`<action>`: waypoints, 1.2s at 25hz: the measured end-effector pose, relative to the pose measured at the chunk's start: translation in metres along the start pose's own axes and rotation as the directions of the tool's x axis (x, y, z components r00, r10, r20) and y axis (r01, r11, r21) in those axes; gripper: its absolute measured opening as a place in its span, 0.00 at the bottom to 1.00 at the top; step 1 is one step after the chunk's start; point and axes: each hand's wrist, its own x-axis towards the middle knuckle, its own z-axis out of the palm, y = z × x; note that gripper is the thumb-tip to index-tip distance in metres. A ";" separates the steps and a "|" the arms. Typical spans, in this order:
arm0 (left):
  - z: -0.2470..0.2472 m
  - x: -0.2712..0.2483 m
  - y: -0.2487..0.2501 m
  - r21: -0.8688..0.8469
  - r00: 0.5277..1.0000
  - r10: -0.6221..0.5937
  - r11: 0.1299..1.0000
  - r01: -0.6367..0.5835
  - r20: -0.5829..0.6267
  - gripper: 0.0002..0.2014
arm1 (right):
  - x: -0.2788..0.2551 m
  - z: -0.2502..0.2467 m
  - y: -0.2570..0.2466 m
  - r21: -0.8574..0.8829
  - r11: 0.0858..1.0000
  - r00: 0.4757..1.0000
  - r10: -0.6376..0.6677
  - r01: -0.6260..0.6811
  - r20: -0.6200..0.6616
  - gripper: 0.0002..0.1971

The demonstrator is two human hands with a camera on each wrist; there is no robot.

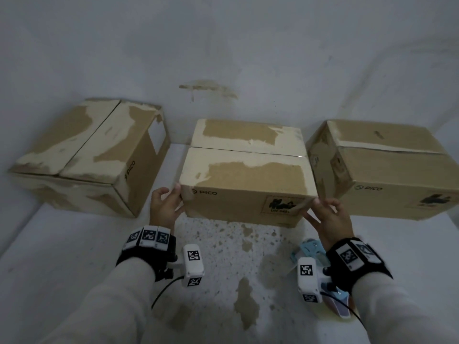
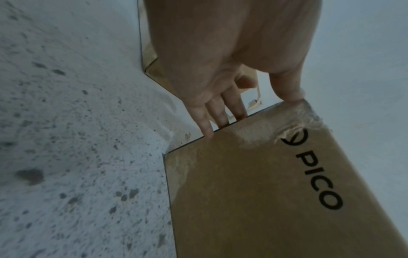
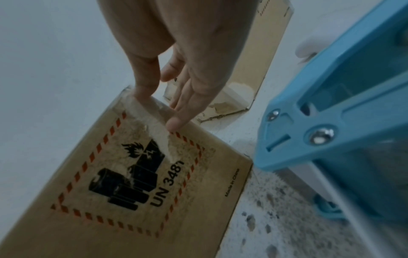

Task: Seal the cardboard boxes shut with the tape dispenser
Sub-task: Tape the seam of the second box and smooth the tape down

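The middle cardboard box marked PICO stands in front of me, its top flaps lying closed with a seam running left to right. My left hand touches its front left corner, thumb on the top edge and straight fingers along the side edge of the box. My right hand touches the front right corner the same way, with its fingertips at the edge above the battery hazard label on the box. A blue tape dispenser lies on the floor under my right wrist, held by neither hand.
A second closed box stands to the left, turned at an angle, and a third stands close on the right. All three sit against a white wall. The speckled white floor stretches between me and the boxes.
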 end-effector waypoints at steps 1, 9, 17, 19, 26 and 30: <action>0.000 -0.001 0.001 0.013 1.000 0.009 1.000 -0.009 0.015 0.08 | -0.002 0.001 0.000 -0.033 0.999 1.000 -0.008 0.007 -0.027 0.10; 0.008 -0.002 0.009 0.038 1.000 0.000 0.999 0.001 -0.030 0.09 | -0.013 0.010 -0.006 -0.143 0.990 0.996 -0.034 0.022 -0.082 0.04; 0.032 -0.018 0.010 0.640 0.926 0.372 0.726 -0.250 -0.060 0.19 | -0.018 0.026 -0.017 -0.492 0.869 0.967 -0.166 0.050 -0.194 0.09; 0.034 -0.021 0.010 0.683 0.908 0.419 0.670 -0.292 -0.023 0.21 | -0.022 0.030 -0.020 -0.608 0.790 0.948 -0.250 0.082 -0.196 0.09; 0.028 -0.019 0.007 0.638 0.905 0.425 0.692 -0.338 0.017 0.21 | -0.012 0.041 -0.018 -0.586 0.810 0.903 -0.276 0.034 -0.329 0.09; 0.023 -0.018 0.002 0.622 0.859 0.511 0.666 -0.412 0.022 0.14 | -0.016 0.044 -0.020 -0.623 0.778 0.897 -0.330 0.082 -0.294 0.09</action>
